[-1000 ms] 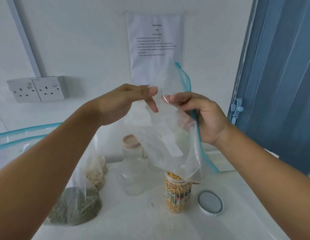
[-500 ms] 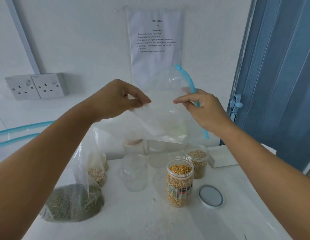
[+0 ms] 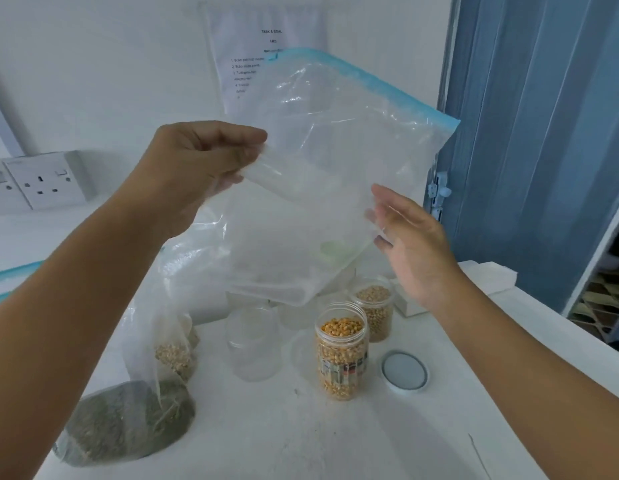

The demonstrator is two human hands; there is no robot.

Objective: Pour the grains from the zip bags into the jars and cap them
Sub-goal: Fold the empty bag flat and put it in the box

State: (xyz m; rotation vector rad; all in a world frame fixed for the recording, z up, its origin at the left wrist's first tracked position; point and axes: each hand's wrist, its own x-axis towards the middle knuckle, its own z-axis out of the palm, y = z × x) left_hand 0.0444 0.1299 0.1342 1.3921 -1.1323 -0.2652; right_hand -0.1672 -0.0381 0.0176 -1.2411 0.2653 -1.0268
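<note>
My left hand (image 3: 200,164) pinches a corner of an empty clear zip bag (image 3: 335,174) with a blue zip strip, held up above the jars. My right hand (image 3: 412,244) is beside the bag's lower right edge with fingers straight, holding nothing. Below stands an uncapped jar of yellow corn (image 3: 341,351). Its white lid (image 3: 404,372) lies on the table to the right. Behind the corn jar stands a jar of pale grains (image 3: 375,310), also uncapped. An empty clear jar (image 3: 254,344) stands to the left of the corn jar.
At the left lie a bag of dark green grains (image 3: 124,424) and a bag of pale grains (image 3: 173,355). More empty jars stand behind, partly hidden by the held bag. A wall socket (image 3: 41,181), an instruction sheet (image 3: 252,64) and a blue door (image 3: 543,133) surround the white table (image 3: 266,438).
My right hand has let go of the bag and dropped lower with its fingers straightened. The bag now hangs spread out from my left hand, its zip edge swung up and to the right.
</note>
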